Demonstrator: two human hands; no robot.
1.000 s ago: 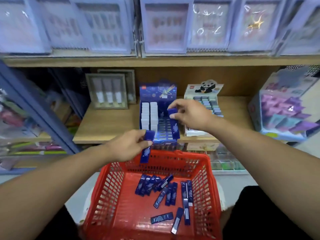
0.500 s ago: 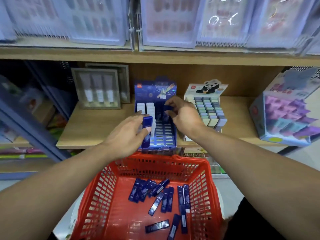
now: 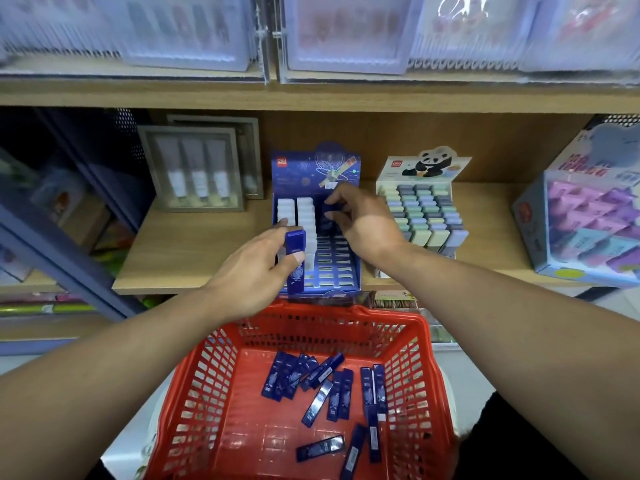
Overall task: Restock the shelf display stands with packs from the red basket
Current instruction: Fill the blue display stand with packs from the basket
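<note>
A blue display stand stands on the wooden shelf, with two columns of white packs at its left and bare slots to the right. My left hand grips one upright blue pack in front of the stand's left side. My right hand reaches into the stand's upper right slots, its fingers pinching a dark blue pack that is partly hidden. Below, the red basket holds several loose blue packs.
A panda display stand with pastel packs sits right of the blue one. A grey framed set of tubes stands at the left, a large pale box at the right. An upper shelf carries clear cases.
Both hands moved up and toward the stand. My right hand carried its pack to the stand's upper slots; my left hand raised its pack from the basket rim to the stand's front.
</note>
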